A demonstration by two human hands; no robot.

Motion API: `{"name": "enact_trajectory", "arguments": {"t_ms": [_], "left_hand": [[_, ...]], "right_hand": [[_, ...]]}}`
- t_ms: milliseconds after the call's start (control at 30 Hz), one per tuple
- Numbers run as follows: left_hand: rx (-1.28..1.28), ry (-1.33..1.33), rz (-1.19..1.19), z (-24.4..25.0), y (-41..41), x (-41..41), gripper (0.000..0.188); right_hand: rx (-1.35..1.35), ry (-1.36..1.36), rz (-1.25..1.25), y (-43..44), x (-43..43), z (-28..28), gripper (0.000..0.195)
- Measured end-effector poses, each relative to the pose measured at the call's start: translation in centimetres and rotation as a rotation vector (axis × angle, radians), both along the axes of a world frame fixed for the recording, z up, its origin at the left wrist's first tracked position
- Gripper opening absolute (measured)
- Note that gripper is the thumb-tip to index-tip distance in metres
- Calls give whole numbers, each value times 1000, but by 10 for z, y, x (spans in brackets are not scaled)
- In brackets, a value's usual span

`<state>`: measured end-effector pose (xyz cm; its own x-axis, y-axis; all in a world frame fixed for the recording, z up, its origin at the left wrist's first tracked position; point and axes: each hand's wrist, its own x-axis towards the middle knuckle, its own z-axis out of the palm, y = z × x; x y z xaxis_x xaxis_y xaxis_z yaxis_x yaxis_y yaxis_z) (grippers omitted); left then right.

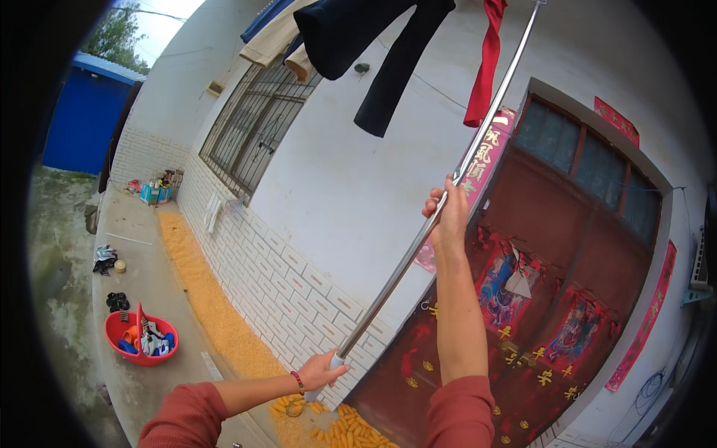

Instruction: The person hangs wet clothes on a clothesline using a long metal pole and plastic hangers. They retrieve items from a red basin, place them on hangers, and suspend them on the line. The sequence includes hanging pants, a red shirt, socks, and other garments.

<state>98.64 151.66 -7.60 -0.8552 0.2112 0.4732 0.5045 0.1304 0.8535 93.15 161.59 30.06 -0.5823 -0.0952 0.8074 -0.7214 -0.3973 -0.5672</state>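
Observation:
A long shiny metal pole (pixel 392 285) slants up across the view, its tip near the top edge. My left hand (pixel 325 369), with a beaded bracelet at the wrist, is wrapped around the pale grip at its lower end. Higher up, my right hand (pixel 451 215) grips the shaft with bent fingers. Close to the pole's upper part hangs a narrow red garment (pixel 485 73); I cannot tell whether they touch. Dark trousers (pixel 386 84) hang to the left of it, beside beige trousers (pixel 271 36). The tops of these clothes are cut off by the frame.
A red basket (pixel 143 358) of laundry stands on the concrete ledge at left. Corn kernels (pixel 207 297) are spread along the tiled wall, with corn cobs (pixel 353 428) near the dark red door (pixel 532 246). A barred window (pixel 257 117) is in the wall.

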Motion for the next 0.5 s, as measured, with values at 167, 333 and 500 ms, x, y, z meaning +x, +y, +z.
{"name": "enact_trajectory", "arguments": {"t_ms": [167,333,500], "left_hand": [[-470,-326,221,-217,-25,9,52],[-708,-793,367,-362,-49,29,50],[-684,-907,521,-427,-116,131,45]], "right_hand": [[-102,102,-173,43,26,9,24],[-101,125,-229,76,29,-12,21],[-162,-43,-335,77,-39,-117,24]]}}
